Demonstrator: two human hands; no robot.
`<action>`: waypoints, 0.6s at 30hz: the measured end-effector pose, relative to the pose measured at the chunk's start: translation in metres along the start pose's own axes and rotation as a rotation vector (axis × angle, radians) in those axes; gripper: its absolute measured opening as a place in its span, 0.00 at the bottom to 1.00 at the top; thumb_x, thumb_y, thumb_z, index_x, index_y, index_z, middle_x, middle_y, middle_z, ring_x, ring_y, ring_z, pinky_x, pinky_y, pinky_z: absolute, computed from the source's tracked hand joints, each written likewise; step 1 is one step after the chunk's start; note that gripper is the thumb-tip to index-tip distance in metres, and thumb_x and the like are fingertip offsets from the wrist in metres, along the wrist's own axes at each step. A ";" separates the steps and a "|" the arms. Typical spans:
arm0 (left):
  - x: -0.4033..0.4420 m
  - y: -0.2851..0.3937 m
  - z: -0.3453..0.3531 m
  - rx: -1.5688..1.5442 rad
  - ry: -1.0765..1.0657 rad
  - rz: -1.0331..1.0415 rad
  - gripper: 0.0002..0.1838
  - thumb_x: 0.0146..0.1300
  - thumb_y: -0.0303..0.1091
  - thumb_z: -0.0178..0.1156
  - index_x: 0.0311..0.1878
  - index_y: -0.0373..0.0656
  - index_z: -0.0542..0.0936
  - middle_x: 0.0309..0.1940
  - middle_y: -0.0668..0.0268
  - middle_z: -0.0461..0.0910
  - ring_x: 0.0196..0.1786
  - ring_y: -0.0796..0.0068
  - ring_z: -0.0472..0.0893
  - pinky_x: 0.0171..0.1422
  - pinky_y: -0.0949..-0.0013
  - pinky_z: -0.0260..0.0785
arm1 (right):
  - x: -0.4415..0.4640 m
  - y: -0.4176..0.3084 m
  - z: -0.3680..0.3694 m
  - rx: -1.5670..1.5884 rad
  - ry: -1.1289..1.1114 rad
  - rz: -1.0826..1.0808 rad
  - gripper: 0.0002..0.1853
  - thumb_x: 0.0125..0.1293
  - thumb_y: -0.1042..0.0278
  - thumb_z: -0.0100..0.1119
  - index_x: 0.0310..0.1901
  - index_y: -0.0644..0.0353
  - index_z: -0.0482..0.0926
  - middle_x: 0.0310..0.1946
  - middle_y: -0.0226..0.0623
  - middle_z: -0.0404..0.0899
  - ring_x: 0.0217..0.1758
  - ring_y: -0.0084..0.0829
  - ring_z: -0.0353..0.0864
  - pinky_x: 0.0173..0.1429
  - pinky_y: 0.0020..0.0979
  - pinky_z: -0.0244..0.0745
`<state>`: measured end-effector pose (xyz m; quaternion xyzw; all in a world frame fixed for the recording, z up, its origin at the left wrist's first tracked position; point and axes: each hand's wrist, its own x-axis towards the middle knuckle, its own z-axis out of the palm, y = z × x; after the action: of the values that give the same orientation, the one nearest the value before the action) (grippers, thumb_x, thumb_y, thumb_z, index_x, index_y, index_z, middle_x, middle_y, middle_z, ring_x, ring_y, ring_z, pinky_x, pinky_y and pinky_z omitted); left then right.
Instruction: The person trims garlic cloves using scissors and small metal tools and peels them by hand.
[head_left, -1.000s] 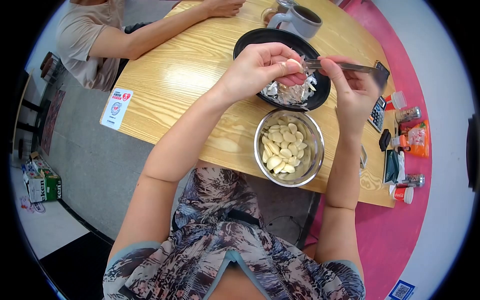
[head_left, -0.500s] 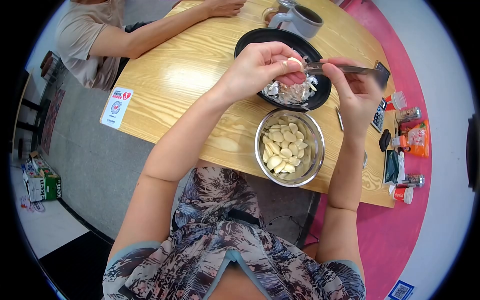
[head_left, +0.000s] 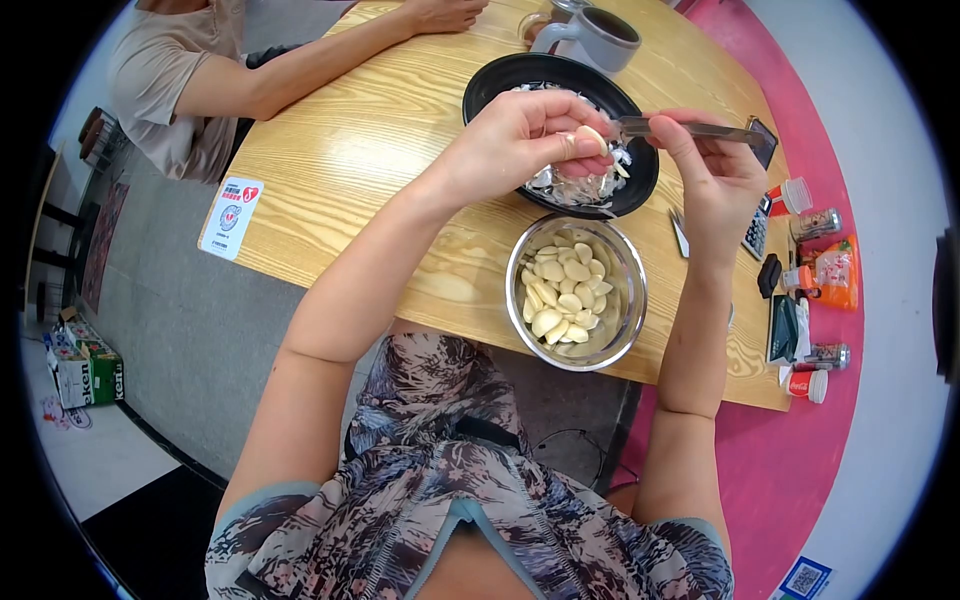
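Over the black bowl [head_left: 484, 82], my left hand [head_left: 548, 135] is closed on a pale peeled garlic clove [head_left: 592, 140] between thumb and fingers. Thin whitish skins [head_left: 570, 188] lie in the bowl beneath. My right hand [head_left: 708, 165] grips a slim grey metal knife [head_left: 722, 131], its tip pointing left, close to the clove; whether it touches the clove I cannot tell. Nearer my body stands a shiny metal bowl [head_left: 632, 318] holding many peeled garlic cloves [head_left: 566, 290].
On the wooden table [head_left: 370, 150] are a grey mug [head_left: 598, 42], a metal utensil [head_left: 680, 232], a calculator [head_left: 756, 236] and a phone [head_left: 765, 143]. Cups, cans and an orange packet [head_left: 836, 275] line the right side. Another person's forearm [head_left: 330, 70] rests on the far-left edge.
The knife has turned in my right hand and now shows a narrower side. My left fingers have shifted slightly, and more of the clove shows.
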<state>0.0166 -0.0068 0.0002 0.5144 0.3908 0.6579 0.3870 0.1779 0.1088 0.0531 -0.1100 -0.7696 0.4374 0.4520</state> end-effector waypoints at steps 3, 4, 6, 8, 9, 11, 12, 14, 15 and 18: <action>0.000 0.000 0.000 0.026 -0.002 0.025 0.14 0.69 0.24 0.55 0.56 0.33 0.74 0.44 0.56 0.84 0.48 0.72 0.84 0.51 0.73 0.78 | 0.002 0.002 -0.001 -0.036 0.034 0.025 0.07 0.61 0.79 0.66 0.40 0.69 0.83 0.33 0.35 0.85 0.36 0.20 0.82 0.42 0.19 0.76; 0.000 0.001 0.001 0.041 0.003 0.042 0.15 0.69 0.24 0.54 0.58 0.33 0.73 0.46 0.55 0.83 0.50 0.72 0.83 0.52 0.72 0.77 | 0.003 0.005 -0.001 -0.036 0.035 0.025 0.07 0.61 0.79 0.66 0.40 0.69 0.83 0.33 0.35 0.85 0.36 0.20 0.82 0.42 0.19 0.76; 0.000 0.002 0.000 0.036 0.003 0.060 0.16 0.69 0.23 0.54 0.59 0.33 0.73 0.47 0.55 0.82 0.51 0.71 0.82 0.54 0.72 0.77 | 0.003 0.018 -0.001 0.023 0.082 -0.014 0.07 0.60 0.78 0.67 0.41 0.67 0.83 0.35 0.34 0.85 0.36 0.20 0.82 0.42 0.20 0.77; 0.001 0.002 0.000 0.033 0.004 0.079 0.17 0.69 0.22 0.53 0.60 0.34 0.72 0.49 0.54 0.82 0.53 0.70 0.82 0.56 0.72 0.76 | 0.003 0.026 -0.003 -0.113 -0.025 0.008 0.08 0.60 0.77 0.68 0.41 0.66 0.83 0.35 0.34 0.85 0.36 0.21 0.83 0.43 0.21 0.77; 0.002 0.001 0.000 0.042 0.023 0.094 0.16 0.69 0.22 0.53 0.59 0.34 0.72 0.48 0.55 0.82 0.53 0.71 0.82 0.56 0.72 0.75 | 0.003 0.028 -0.003 -0.251 -0.130 0.033 0.08 0.59 0.76 0.68 0.41 0.65 0.83 0.36 0.34 0.85 0.37 0.21 0.83 0.44 0.22 0.77; 0.004 -0.003 -0.001 0.053 0.042 0.112 0.16 0.68 0.21 0.53 0.59 0.35 0.73 0.48 0.57 0.82 0.52 0.71 0.82 0.57 0.72 0.75 | 0.002 0.028 -0.001 -0.217 -0.064 0.018 0.08 0.59 0.76 0.68 0.41 0.64 0.83 0.36 0.33 0.85 0.37 0.22 0.83 0.45 0.23 0.77; 0.004 -0.005 -0.002 0.047 0.048 0.120 0.15 0.68 0.22 0.54 0.57 0.35 0.74 0.47 0.58 0.82 0.51 0.72 0.82 0.57 0.73 0.75 | 0.000 0.027 0.000 -0.183 -0.001 0.008 0.09 0.59 0.75 0.68 0.41 0.63 0.83 0.36 0.33 0.85 0.38 0.22 0.84 0.46 0.24 0.77; 0.003 -0.007 -0.003 0.042 0.054 0.127 0.14 0.68 0.22 0.55 0.56 0.35 0.75 0.46 0.60 0.82 0.50 0.73 0.82 0.57 0.73 0.74 | 0.000 0.027 0.001 -0.145 0.017 0.009 0.08 0.59 0.76 0.68 0.41 0.64 0.82 0.36 0.34 0.85 0.39 0.23 0.84 0.46 0.24 0.77; 0.002 -0.006 -0.003 0.108 0.069 0.132 0.13 0.67 0.23 0.56 0.54 0.35 0.76 0.46 0.61 0.82 0.49 0.74 0.82 0.56 0.74 0.75 | 0.000 0.029 0.000 -0.120 0.004 0.024 0.08 0.59 0.76 0.68 0.41 0.64 0.82 0.36 0.34 0.85 0.38 0.22 0.84 0.46 0.24 0.77; 0.001 -0.003 0.000 0.204 0.086 0.109 0.10 0.66 0.23 0.58 0.50 0.35 0.79 0.46 0.63 0.82 0.48 0.77 0.81 0.54 0.74 0.75 | -0.002 0.031 -0.001 -0.090 0.000 0.040 0.08 0.60 0.77 0.67 0.41 0.65 0.82 0.36 0.35 0.85 0.38 0.22 0.83 0.46 0.23 0.77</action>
<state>0.0170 -0.0047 -0.0023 0.5428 0.4434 0.6563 0.2792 0.1727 0.1262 0.0283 -0.1458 -0.7862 0.4113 0.4377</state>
